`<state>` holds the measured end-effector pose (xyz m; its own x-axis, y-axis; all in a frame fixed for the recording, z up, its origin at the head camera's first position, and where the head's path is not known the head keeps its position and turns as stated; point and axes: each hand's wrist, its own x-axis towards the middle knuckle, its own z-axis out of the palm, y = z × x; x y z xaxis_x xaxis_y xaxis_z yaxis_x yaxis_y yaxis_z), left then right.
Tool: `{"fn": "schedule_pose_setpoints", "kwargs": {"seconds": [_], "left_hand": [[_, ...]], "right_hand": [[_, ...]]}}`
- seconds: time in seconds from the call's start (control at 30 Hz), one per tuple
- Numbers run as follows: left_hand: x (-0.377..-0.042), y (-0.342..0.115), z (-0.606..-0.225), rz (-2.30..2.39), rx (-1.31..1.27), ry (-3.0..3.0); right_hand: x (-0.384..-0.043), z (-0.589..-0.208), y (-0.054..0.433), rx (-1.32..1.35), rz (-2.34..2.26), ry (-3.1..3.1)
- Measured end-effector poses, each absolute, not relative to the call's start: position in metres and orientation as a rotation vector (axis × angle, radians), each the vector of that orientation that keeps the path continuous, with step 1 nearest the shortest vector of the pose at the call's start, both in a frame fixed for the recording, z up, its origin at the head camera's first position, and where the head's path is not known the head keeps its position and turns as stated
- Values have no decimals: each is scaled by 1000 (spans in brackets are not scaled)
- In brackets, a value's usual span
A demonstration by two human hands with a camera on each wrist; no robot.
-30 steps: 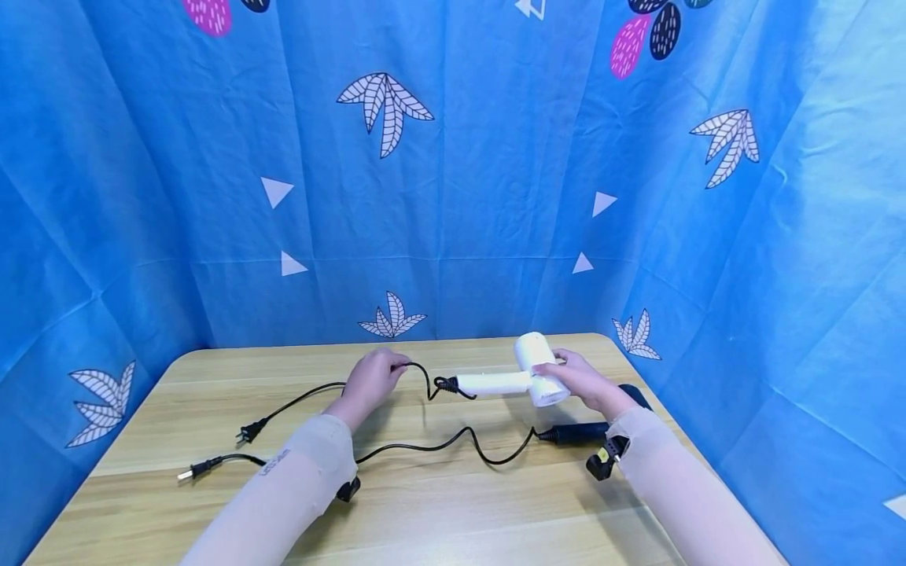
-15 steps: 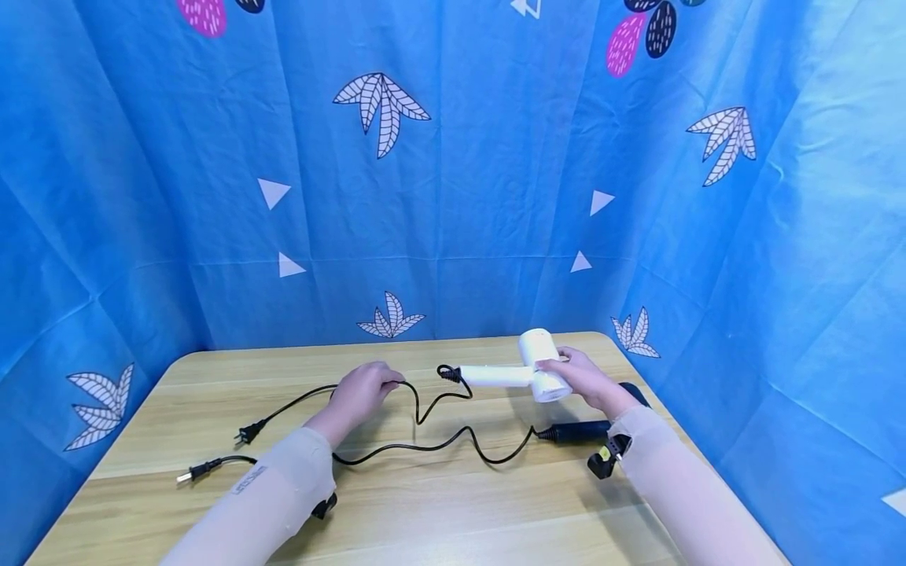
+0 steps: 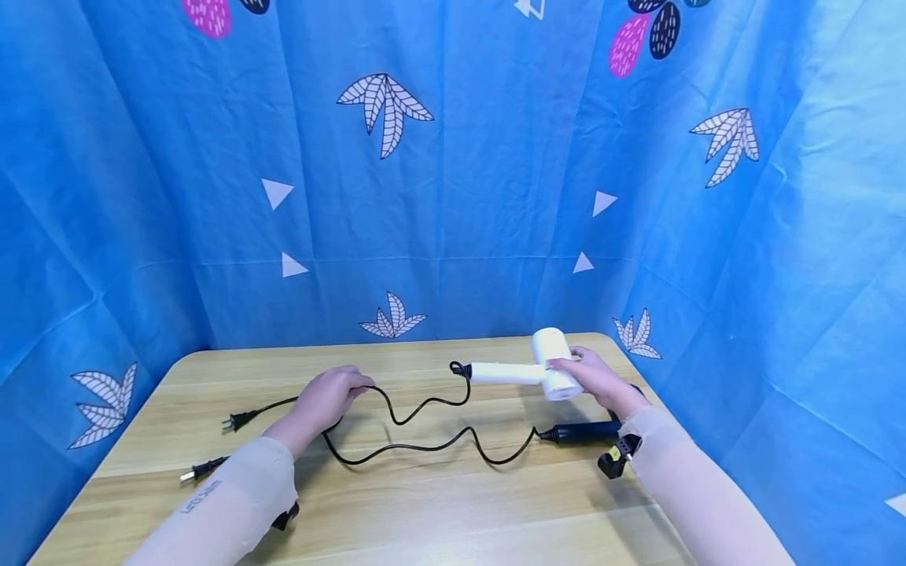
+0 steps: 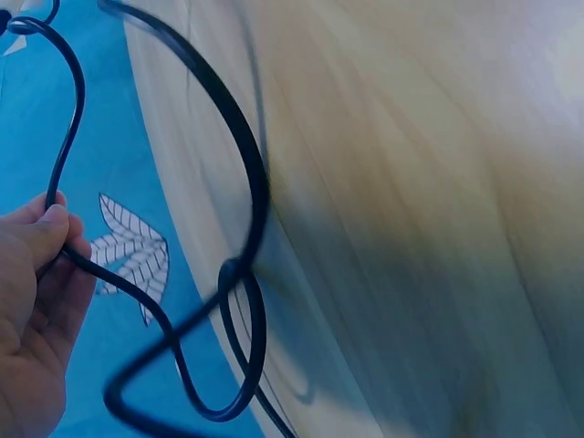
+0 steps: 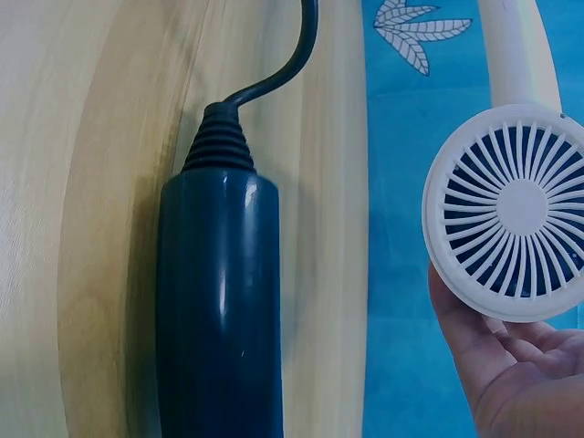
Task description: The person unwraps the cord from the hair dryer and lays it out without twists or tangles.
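My right hand [image 3: 598, 376] grips the head of a white hair dryer [image 3: 506, 373], whose handle points left, close over the table's back right. In the right wrist view its round slatted grille [image 5: 522, 208] faces the camera, the fingers behind and below it. With thumb and fingertips my left hand [image 3: 327, 399] pinches the hair dryer's black cord [image 3: 432, 400], which runs in a slack curve to the handle. The left wrist view shows the pinched cord [image 4: 137, 292] with more loops hanging beside it.
A dark hair dryer [image 3: 583, 432] lies under the right forearm, partly hidden; its cord [image 3: 418, 448] wavers leftward across the wooden table [image 3: 439, 511]. At the left lie two plugs, one farther back [image 3: 239, 420] and one nearer plug [image 3: 201, 470]. A blue curtain [image 3: 481, 196] encloses the table.
My left hand has moved left and nearer, drawing the pinched cord out into a longer curve. The white hair dryer has shifted slightly right with my right hand. The farther plug has slid left.
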<state>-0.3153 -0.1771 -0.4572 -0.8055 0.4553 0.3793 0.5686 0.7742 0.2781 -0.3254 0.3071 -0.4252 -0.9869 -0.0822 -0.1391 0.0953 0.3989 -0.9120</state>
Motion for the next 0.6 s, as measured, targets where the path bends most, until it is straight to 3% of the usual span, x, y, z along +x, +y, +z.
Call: {"fn": "schedule_pose_setpoints", "kwargs": {"seconds": [0.6], "left_hand": [[-312,-222,-451,-472,-753,-2730]], "right_hand": [[-323,-423,326,54,-1561,2549]]}}
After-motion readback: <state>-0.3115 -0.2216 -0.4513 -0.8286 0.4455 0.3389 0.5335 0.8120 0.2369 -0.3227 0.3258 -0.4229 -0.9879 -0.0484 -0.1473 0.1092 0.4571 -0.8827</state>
